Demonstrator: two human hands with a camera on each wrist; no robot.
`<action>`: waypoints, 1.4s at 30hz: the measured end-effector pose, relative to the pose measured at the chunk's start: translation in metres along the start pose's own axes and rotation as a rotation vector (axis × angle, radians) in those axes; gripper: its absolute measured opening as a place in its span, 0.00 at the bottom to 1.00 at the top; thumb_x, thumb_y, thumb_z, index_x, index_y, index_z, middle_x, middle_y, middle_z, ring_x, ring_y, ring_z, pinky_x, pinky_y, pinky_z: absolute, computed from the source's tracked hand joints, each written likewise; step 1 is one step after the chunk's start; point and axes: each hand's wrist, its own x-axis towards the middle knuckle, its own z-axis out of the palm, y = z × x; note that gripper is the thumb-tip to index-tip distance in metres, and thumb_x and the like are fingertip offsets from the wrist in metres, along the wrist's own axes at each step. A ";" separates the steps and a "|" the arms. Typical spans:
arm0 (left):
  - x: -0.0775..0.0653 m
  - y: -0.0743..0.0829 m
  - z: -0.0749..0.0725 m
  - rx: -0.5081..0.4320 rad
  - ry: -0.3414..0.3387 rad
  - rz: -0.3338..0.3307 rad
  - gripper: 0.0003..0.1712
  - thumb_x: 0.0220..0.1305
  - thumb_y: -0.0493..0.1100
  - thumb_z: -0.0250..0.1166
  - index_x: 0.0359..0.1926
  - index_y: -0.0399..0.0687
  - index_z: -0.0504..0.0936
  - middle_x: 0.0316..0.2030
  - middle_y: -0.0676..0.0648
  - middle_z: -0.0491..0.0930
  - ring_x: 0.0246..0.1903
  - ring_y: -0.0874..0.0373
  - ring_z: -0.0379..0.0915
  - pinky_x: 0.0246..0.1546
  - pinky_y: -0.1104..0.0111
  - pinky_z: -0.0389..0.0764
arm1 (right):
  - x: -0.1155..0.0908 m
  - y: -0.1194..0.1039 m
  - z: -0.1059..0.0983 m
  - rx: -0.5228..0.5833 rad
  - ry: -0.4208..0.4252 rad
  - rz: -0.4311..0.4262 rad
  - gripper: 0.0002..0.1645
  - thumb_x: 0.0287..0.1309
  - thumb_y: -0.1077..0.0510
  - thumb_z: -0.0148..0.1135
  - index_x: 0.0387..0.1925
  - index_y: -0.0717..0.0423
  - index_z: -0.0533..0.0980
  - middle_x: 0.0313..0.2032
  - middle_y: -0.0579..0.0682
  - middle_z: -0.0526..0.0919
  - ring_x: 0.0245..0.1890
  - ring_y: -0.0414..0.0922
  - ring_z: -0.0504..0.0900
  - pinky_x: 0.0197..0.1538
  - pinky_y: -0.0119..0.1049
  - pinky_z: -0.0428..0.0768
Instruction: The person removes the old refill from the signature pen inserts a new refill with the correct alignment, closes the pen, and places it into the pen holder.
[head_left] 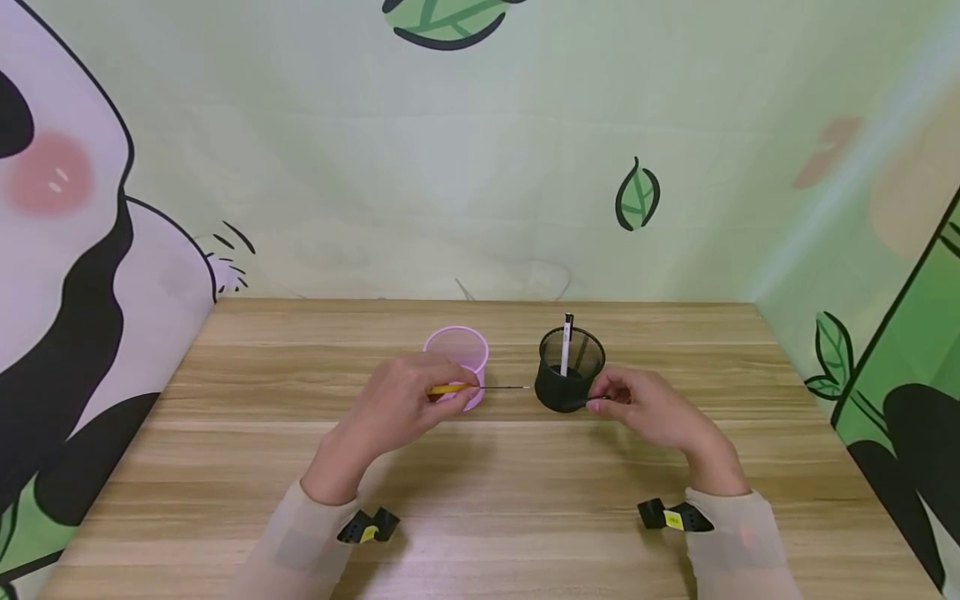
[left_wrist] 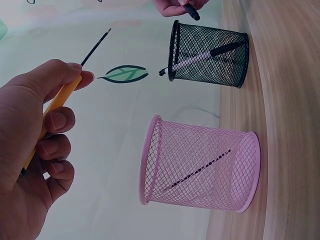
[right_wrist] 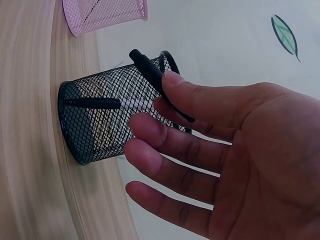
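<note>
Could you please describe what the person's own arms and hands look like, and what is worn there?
The left hand and right hand are bare. Pale beige long sleeves cover the forearms; at each cuff sits a small black device with a yellow patch.

The bench (head_left: pixel 202 450) has a brown wood-grain surface, its lines running side to side. Directly on it, toward the back edge, stand a pink mesh cup (left_wrist: pixel 200 182) and, to its right, a black mesh cup (head_left: pixel 558 392); both upright, near each other, not touching.
</note>
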 end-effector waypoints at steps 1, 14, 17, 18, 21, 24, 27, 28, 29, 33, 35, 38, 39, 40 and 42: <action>0.000 0.000 0.000 0.001 0.001 0.002 0.05 0.67 0.48 0.72 0.34 0.54 0.89 0.30 0.57 0.87 0.25 0.65 0.77 0.27 0.71 0.75 | 0.000 0.001 0.000 -0.003 -0.001 -0.003 0.03 0.68 0.58 0.67 0.39 0.52 0.80 0.33 0.46 0.81 0.34 0.44 0.76 0.37 0.34 0.75; 0.001 -0.001 0.000 -0.018 0.004 0.010 0.07 0.69 0.49 0.70 0.35 0.54 0.90 0.31 0.57 0.88 0.26 0.63 0.81 0.29 0.70 0.78 | 0.002 0.010 0.001 -0.004 -0.020 -0.009 0.04 0.67 0.57 0.68 0.38 0.53 0.80 0.34 0.47 0.83 0.35 0.42 0.77 0.38 0.33 0.76; 0.001 -0.001 0.000 -0.015 0.003 0.011 0.08 0.69 0.49 0.70 0.35 0.54 0.90 0.31 0.57 0.88 0.26 0.63 0.80 0.28 0.70 0.78 | 0.004 0.014 0.003 -0.015 -0.031 0.000 0.04 0.66 0.58 0.69 0.38 0.53 0.80 0.33 0.46 0.83 0.33 0.42 0.77 0.37 0.33 0.76; 0.001 -0.001 0.001 -0.013 0.001 0.010 0.07 0.69 0.49 0.70 0.35 0.54 0.90 0.31 0.57 0.88 0.26 0.63 0.80 0.28 0.70 0.78 | 0.005 0.015 0.004 -0.020 -0.034 0.002 0.04 0.66 0.58 0.69 0.38 0.52 0.80 0.32 0.46 0.83 0.33 0.42 0.77 0.36 0.33 0.76; 0.001 -0.001 0.001 -0.006 -0.004 0.006 0.07 0.69 0.49 0.70 0.35 0.55 0.90 0.30 0.57 0.87 0.26 0.64 0.79 0.28 0.71 0.77 | 0.007 0.017 0.007 -0.032 -0.048 0.021 0.04 0.65 0.58 0.70 0.37 0.52 0.81 0.32 0.46 0.84 0.33 0.42 0.78 0.36 0.34 0.76; 0.001 -0.001 0.001 0.001 -0.011 -0.001 0.06 0.68 0.49 0.70 0.35 0.56 0.90 0.30 0.58 0.87 0.26 0.65 0.78 0.27 0.71 0.76 | 0.008 0.019 0.010 -0.041 -0.059 0.041 0.04 0.65 0.57 0.70 0.36 0.52 0.81 0.32 0.46 0.84 0.33 0.41 0.78 0.37 0.34 0.76; 0.001 0.000 0.001 0.002 -0.013 0.000 0.05 0.67 0.48 0.71 0.35 0.56 0.89 0.31 0.58 0.87 0.25 0.66 0.77 0.27 0.72 0.75 | 0.010 0.020 0.014 -0.051 -0.060 0.053 0.05 0.64 0.57 0.71 0.35 0.53 0.82 0.32 0.46 0.84 0.32 0.42 0.78 0.36 0.35 0.77; 0.001 0.000 0.001 0.001 -0.011 0.002 0.04 0.67 0.48 0.72 0.35 0.56 0.89 0.31 0.58 0.87 0.25 0.66 0.77 0.27 0.72 0.75 | 0.010 0.021 0.015 -0.056 -0.058 0.054 0.05 0.64 0.57 0.71 0.34 0.53 0.82 0.32 0.46 0.84 0.32 0.42 0.78 0.35 0.35 0.77; 0.001 0.000 0.001 0.000 -0.009 0.004 0.04 0.66 0.48 0.72 0.34 0.56 0.89 0.30 0.58 0.87 0.25 0.66 0.77 0.26 0.72 0.75 | 0.011 0.021 0.015 -0.064 -0.055 0.052 0.06 0.64 0.57 0.71 0.34 0.53 0.82 0.31 0.46 0.84 0.31 0.42 0.78 0.35 0.35 0.77; 0.001 0.000 0.002 -0.006 -0.008 0.010 0.04 0.66 0.48 0.72 0.34 0.56 0.89 0.30 0.58 0.87 0.25 0.66 0.77 0.26 0.73 0.75 | 0.013 0.023 0.019 -0.096 -0.044 0.058 0.06 0.63 0.57 0.72 0.33 0.52 0.82 0.30 0.45 0.83 0.30 0.41 0.77 0.33 0.35 0.76; 0.000 0.000 0.002 -0.009 -0.009 0.010 0.05 0.67 0.48 0.72 0.34 0.55 0.89 0.30 0.58 0.87 0.25 0.66 0.77 0.26 0.73 0.75 | 0.014 0.025 0.021 -0.108 -0.041 0.058 0.06 0.63 0.56 0.72 0.33 0.52 0.82 0.29 0.45 0.82 0.29 0.41 0.76 0.33 0.35 0.75; 0.000 0.000 0.002 -0.010 -0.011 0.009 0.06 0.68 0.48 0.71 0.34 0.55 0.90 0.31 0.58 0.87 0.25 0.66 0.78 0.26 0.73 0.75 | 0.015 0.026 0.023 -0.127 -0.036 0.065 0.06 0.62 0.56 0.72 0.33 0.52 0.82 0.28 0.45 0.82 0.28 0.41 0.76 0.33 0.35 0.74; 0.000 0.000 0.002 -0.011 -0.012 0.008 0.05 0.67 0.47 0.71 0.34 0.55 0.90 0.31 0.58 0.87 0.25 0.66 0.78 0.26 0.73 0.75 | 0.015 0.027 0.024 -0.132 -0.034 0.069 0.06 0.62 0.56 0.73 0.33 0.52 0.82 0.28 0.44 0.82 0.28 0.41 0.76 0.33 0.35 0.74; 0.000 0.000 0.002 -0.011 -0.012 0.008 0.05 0.67 0.47 0.72 0.34 0.55 0.90 0.31 0.58 0.87 0.25 0.66 0.78 0.26 0.73 0.75 | 0.016 0.027 0.025 -0.137 -0.033 0.071 0.06 0.61 0.56 0.73 0.33 0.52 0.82 0.28 0.44 0.82 0.28 0.40 0.76 0.34 0.35 0.74; 0.000 0.000 0.002 -0.012 -0.013 0.006 0.04 0.67 0.47 0.72 0.34 0.55 0.90 0.31 0.58 0.87 0.25 0.66 0.78 0.26 0.73 0.75 | 0.016 0.028 0.026 -0.146 -0.029 0.077 0.07 0.60 0.56 0.74 0.32 0.51 0.82 0.28 0.44 0.82 0.29 0.40 0.76 0.34 0.35 0.74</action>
